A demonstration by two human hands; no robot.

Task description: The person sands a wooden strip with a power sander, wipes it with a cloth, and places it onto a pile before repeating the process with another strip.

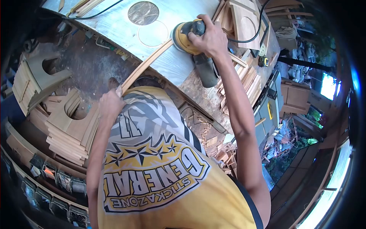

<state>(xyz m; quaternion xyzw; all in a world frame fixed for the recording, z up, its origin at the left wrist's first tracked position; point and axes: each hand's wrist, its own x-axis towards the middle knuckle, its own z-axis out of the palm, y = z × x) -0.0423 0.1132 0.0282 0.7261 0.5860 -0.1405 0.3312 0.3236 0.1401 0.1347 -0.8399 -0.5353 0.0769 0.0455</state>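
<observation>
My right hand (pixel 211 40) is wrapped round the top of a yellow and black orbital sander (pixel 187 36), whose dark dust canister (pixel 206 71) points toward me. The sander's pad rests at the far end of a narrow wooden strip (pixel 146 64) on the workbench. Close to my waist, my left hand (pixel 111 102) grips the near end of that strip, which reaches past the bench edge. Whether the pad is spinning cannot be seen.
The pale workbench top (pixel 171 68) carries a round cutout (pixel 143 13) and a cord (pixel 248 40). Wooden strips (pixel 248 86) and a tape measure (pixel 263 61) lie at right. Stacked curved boards (pixel 70 131) stand at left, above bins (pixel 63 181).
</observation>
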